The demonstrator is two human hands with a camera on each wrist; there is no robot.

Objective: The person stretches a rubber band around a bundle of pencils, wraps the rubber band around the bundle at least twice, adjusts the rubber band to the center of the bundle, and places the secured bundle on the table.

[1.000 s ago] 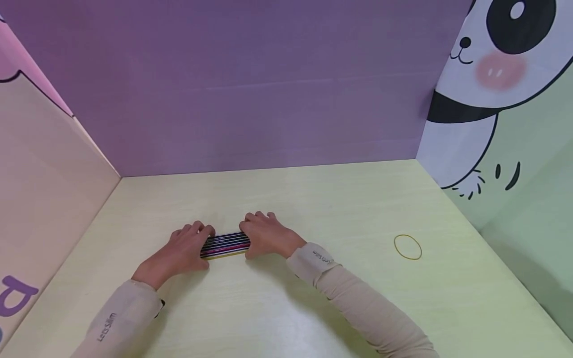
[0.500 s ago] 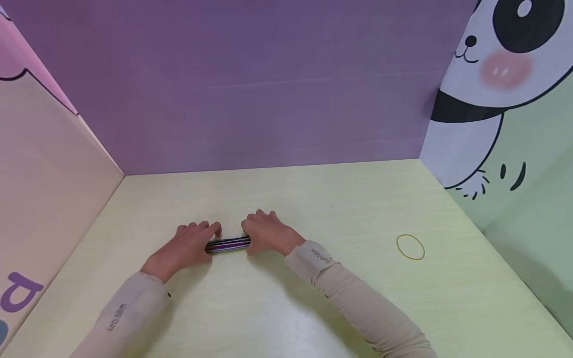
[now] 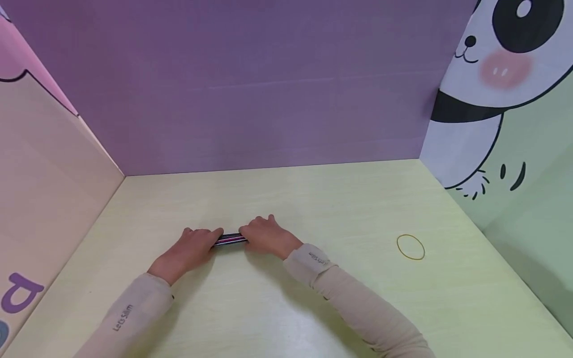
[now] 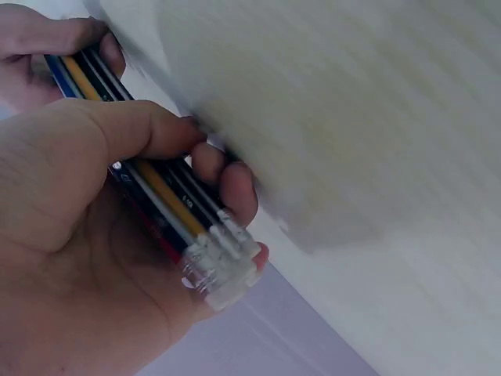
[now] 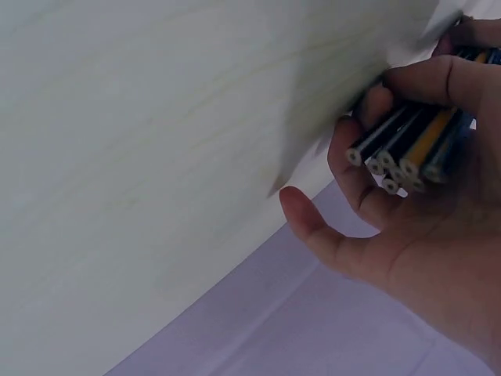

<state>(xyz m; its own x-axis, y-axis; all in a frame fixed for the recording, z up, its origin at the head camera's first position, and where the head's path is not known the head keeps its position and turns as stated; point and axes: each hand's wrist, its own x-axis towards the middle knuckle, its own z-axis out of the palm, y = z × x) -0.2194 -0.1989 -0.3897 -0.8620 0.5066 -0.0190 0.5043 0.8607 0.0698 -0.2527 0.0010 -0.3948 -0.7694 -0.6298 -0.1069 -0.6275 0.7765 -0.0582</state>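
Note:
Between the two hands lies a tight bundle of pencils (image 3: 230,239), mostly dark, with a yellow one and a touch of pink. My left hand (image 3: 190,251) grips its left end, thumb across the top and fingers curled round; in the left wrist view that end has whitish, clear-looking tips (image 4: 223,270). The right end is in my right hand (image 3: 268,236), pinched between thumb and curled fingers, with one finger sticking out free. Flat, unsharpened pencil ends (image 5: 407,164) show in the right wrist view. The fingers cover much of the bundle.
A thin yellow rubber band (image 3: 406,234) lies on the pale wooden tabletop (image 3: 286,308), to the right of the hands. Behind the table rises a purple wall (image 3: 268,89). Printed panels stand along both sides, the right one with a panda (image 3: 461,144).
The pencils have gone from a wide flat row to a narrow, compact bundle. My left hand has moved right and its fingers have closed in, bringing both hands nearer each other.

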